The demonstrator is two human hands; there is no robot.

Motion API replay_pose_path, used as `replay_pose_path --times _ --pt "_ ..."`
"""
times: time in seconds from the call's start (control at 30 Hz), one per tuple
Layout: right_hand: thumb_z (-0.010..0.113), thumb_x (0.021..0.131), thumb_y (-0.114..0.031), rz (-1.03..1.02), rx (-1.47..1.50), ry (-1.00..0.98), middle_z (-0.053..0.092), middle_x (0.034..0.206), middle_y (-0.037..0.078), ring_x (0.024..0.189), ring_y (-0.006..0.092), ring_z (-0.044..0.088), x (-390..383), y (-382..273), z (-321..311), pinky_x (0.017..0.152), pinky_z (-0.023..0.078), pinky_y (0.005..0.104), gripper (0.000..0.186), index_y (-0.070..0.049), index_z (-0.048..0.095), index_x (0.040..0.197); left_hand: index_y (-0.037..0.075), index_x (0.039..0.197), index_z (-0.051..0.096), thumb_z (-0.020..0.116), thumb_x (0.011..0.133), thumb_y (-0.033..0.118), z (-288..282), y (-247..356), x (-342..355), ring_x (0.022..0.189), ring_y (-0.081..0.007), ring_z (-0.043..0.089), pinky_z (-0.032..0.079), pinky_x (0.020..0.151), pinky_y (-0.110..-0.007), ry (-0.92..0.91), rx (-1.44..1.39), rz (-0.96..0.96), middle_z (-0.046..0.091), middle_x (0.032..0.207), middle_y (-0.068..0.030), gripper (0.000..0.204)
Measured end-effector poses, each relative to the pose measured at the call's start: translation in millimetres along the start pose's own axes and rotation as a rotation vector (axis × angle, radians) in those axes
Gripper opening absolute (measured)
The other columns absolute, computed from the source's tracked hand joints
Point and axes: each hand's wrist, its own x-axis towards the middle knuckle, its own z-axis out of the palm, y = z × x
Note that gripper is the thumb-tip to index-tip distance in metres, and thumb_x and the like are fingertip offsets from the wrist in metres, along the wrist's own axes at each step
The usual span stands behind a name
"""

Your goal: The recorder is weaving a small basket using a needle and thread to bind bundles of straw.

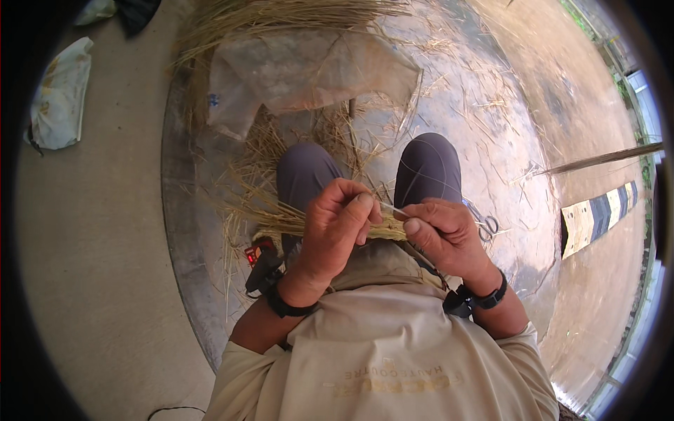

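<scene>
Over my lap, both hands are raised close together with fingers pinched. A short, thin whitish strand (392, 208) runs between their fingertips. My left hand (337, 221) is closed at its left end, and my right hand (449, 235) pinches its right end between thumb and fingers. A fine pale thread loops up over my right knee (430, 165); where it joins the strand is too small to tell. Below the hands, a bundle of straw (277, 214) lies across my lap, partly hidden by my left hand. Dark-handled scissors (487, 228) show just beyond my right hand.
Ahead of my knees, a clear plastic sheet (316, 67) lies below a heap of long straw (281, 21). Loose stalks litter the grey ground mat (505, 126). A white bag (63, 98) is far left; a striped block (597, 219) and a thin pole (604, 158) are right.
</scene>
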Motion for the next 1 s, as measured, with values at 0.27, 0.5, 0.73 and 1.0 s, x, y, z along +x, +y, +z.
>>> replay_pose_path --times 0.27,0.5,0.73,1.0 --pt "0.060 0.108 -0.014 0.272 0.187 -0.145 0.058 0.075 -0.001 0.065 0.0052 0.050 0.1 -11.4 9.3 0.061 0.045 0.0240 0.045 -0.005 0.052 0.151 0.002 0.103 0.061 0.063 0.102 0.005 6.5 2.2 -6.5 0.072 -0.0023 0.060 0.052 0.065 -0.021 -0.003 0.149 0.053 0.067 0.080 0.0003 0.004" --pt "0.060 0.103 0.000 0.109 0.056 -0.125 0.067 0.090 0.012 0.079 0.0200 0.066 -2.1 -2.4 8.1 0.072 0.054 0.0300 0.045 -0.003 0.056 0.147 0.002 0.103 0.064 0.061 0.104 0.011 8.5 6.3 -6.6 0.061 -0.0015 0.049 0.040 0.052 -0.020 -0.008 0.297 0.022 0.060 0.073 0.0031 0.009" --pt "0.068 0.089 0.005 -0.092 -0.331 -0.037 0.070 0.086 0.011 0.074 0.0290 0.071 -4.1 2.9 6.0 0.065 0.058 0.0380 0.059 -0.009 0.060 0.146 -0.001 0.112 0.069 0.066 0.102 0.012 -2.0 18.6 -3.1 0.064 -0.0011 0.049 0.040 0.053 -0.020 -0.130 0.075 -0.244 0.060 0.077 0.0042 0.017" --pt "0.071 0.075 0.000 -0.164 -0.702 -0.092 0.054 0.069 0.003 0.057 0.0215 0.061 -6.0 -1.9 -0.5 0.049 0.051 0.0368 0.073 -0.015 0.062 0.146 0.001 0.108 0.067 0.063 0.099 0.006 0.5 15.6 -5.0 0.056 -0.0014 0.042 0.035 0.048 -0.021 -0.088 0.086 -0.282 0.056 0.076 0.0040 0.010"
